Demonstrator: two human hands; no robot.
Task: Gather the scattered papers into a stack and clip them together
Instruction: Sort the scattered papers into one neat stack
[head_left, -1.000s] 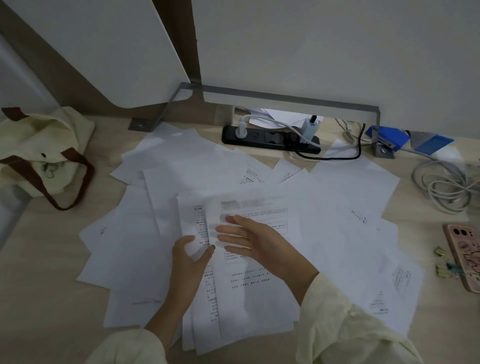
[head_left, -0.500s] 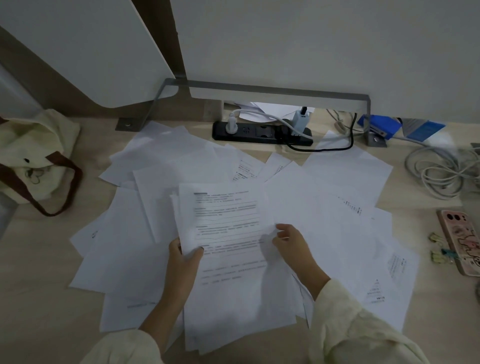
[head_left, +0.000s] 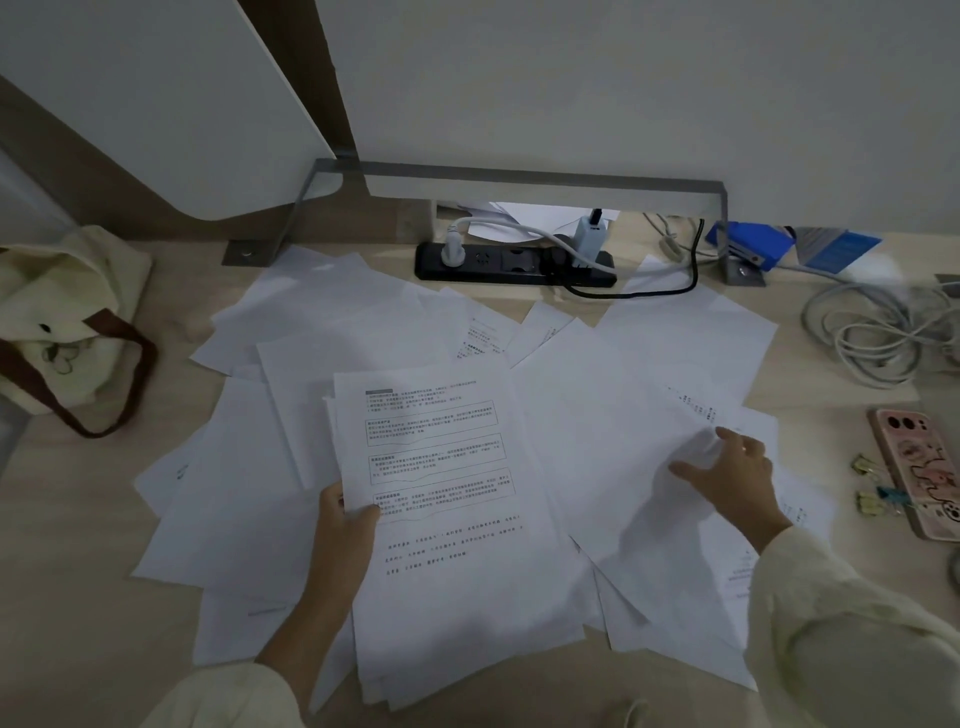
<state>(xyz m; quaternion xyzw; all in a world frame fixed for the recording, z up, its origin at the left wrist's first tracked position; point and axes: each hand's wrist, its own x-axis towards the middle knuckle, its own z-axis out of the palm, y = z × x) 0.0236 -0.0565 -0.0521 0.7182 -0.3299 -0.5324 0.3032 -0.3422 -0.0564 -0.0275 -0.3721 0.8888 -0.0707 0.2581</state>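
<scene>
Several white sheets lie scattered and overlapping across the wooden desk (head_left: 78, 597). In the middle, a small stack of printed papers (head_left: 441, 499) has text facing up. My left hand (head_left: 345, 525) grips this stack at its left edge, thumb on top. My right hand (head_left: 727, 473) is out to the right, fingers pinching up a loose blank sheet (head_left: 613, 447) that crumples under them. Gold binder clips (head_left: 866, 465) lie at the right beside a phone.
A pink-cased phone (head_left: 914, 467) lies at the right edge. Coiled grey cable (head_left: 872, 338) is at the back right, a black power strip (head_left: 514, 265) at the back centre, and a cream tote bag (head_left: 62, 312) at the left. A metal bracket spans the back.
My right hand left the stack's right edge and moved right to a loose sheet, pinching it. My left hand still holds the stack, which carries a printed sheet laid on top a second ago.
</scene>
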